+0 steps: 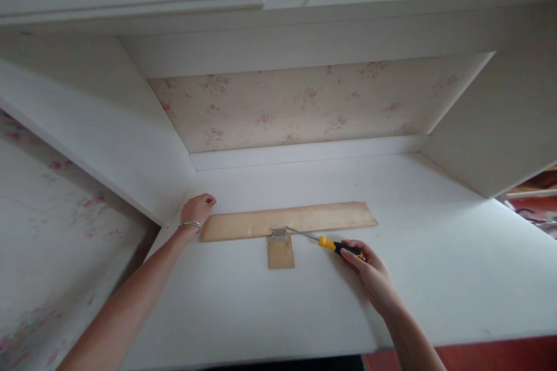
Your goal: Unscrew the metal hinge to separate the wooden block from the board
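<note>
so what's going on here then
A person's right hand holds a yellow-and-black screwdriver, its tip close to a silver metal hinge. The hinge sits where a long pale wooden board meets a small pale wooden piece, both lying on a white worktop. The curled left hand is by the long board's left end.

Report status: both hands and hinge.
Right hand gripping screwdriver, tip beside hinge. Left hand curled by long board's left end. Hinge spans long board, small board.
</note>
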`<state>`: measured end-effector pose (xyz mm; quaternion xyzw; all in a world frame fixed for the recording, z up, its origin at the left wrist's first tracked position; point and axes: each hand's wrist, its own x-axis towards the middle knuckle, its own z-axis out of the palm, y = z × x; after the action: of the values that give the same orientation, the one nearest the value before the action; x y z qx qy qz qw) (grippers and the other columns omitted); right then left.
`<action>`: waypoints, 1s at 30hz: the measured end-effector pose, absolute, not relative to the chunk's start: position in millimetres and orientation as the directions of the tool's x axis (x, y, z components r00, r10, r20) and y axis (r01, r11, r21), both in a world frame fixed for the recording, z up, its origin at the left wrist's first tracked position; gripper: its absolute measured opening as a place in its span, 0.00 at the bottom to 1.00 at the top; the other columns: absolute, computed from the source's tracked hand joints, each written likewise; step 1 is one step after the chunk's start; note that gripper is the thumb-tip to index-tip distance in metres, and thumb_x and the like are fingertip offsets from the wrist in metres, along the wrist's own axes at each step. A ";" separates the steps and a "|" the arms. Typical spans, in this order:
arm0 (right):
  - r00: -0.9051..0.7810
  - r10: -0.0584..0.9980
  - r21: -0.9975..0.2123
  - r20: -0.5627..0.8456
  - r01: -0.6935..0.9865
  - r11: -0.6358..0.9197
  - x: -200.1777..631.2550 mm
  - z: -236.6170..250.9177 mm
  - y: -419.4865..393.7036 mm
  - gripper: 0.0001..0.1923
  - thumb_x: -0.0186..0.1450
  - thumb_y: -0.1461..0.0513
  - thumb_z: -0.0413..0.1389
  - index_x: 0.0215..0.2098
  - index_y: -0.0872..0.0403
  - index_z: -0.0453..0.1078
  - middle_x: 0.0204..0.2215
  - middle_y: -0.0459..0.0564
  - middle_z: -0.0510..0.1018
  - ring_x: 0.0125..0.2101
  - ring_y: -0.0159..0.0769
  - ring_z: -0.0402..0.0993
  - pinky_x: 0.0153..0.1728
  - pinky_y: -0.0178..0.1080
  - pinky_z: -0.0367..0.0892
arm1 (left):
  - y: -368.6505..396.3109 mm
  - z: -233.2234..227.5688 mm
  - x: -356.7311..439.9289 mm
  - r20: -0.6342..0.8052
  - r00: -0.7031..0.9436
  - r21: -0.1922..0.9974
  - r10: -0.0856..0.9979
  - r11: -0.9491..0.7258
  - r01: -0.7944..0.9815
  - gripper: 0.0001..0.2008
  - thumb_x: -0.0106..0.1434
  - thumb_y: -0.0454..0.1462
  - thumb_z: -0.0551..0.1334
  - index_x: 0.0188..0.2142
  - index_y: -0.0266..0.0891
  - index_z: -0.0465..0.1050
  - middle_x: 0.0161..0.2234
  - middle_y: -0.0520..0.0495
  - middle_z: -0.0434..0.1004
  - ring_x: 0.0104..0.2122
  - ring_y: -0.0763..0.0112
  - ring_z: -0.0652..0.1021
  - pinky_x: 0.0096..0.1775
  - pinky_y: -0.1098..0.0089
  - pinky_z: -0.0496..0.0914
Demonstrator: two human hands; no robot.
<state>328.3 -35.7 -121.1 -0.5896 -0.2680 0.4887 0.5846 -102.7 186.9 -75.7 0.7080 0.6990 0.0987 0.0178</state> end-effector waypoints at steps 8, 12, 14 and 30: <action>0.383 0.882 -0.952 -0.274 -0.235 -0.194 327.6 -125.7 -34.6 0.18 0.50 0.55 0.66 0.36 0.50 0.69 0.45 0.46 0.74 0.42 0.36 0.72 0.43 0.35 0.68 | 187.2 -96.8 -136.9 0.052 -0.023 0.075 0.998 0.019 0.997 0.15 0.62 0.44 0.53 0.38 0.43 0.76 0.40 0.46 0.78 0.38 0.64 0.76 0.38 0.69 0.66; 0.393 0.878 -0.954 -0.274 -0.223 -0.198 326.0 -123.3 -34.4 0.18 0.49 0.55 0.66 0.36 0.50 0.70 0.44 0.47 0.75 0.40 0.37 0.73 0.40 0.35 0.69 | 191.0 -103.1 -136.5 0.093 0.011 0.099 0.996 -0.021 0.995 0.16 0.64 0.42 0.51 0.41 0.42 0.76 0.45 0.47 0.76 0.42 0.65 0.75 0.43 0.70 0.66; 0.394 0.879 -0.957 -0.269 -0.216 -0.196 326.0 -124.6 -34.4 0.18 0.49 0.55 0.66 0.36 0.51 0.70 0.44 0.47 0.75 0.40 0.36 0.73 0.40 0.35 0.68 | 194.2 -106.0 -137.0 0.105 0.009 0.108 0.994 -0.020 0.994 0.16 0.64 0.42 0.52 0.43 0.41 0.75 0.47 0.46 0.75 0.44 0.65 0.75 0.45 0.70 0.65; 0.546 0.788 -0.890 -0.284 -0.456 -0.005 320.3 -111.4 -30.8 0.20 0.47 0.59 0.68 0.38 0.52 0.75 0.40 0.46 0.77 0.39 0.32 0.72 0.36 0.28 0.69 | 54.9 -75.2 -31.2 -0.274 0.016 0.890 0.962 0.247 0.382 0.23 0.57 0.51 0.59 0.43 0.36 0.71 0.34 0.44 0.76 0.22 0.70 0.74 0.17 0.75 0.61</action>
<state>320.3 -30.8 -111.4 -0.5464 -0.1521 0.4515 0.6889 -31.2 54.9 -75.2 0.5320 0.6314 0.3056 0.4743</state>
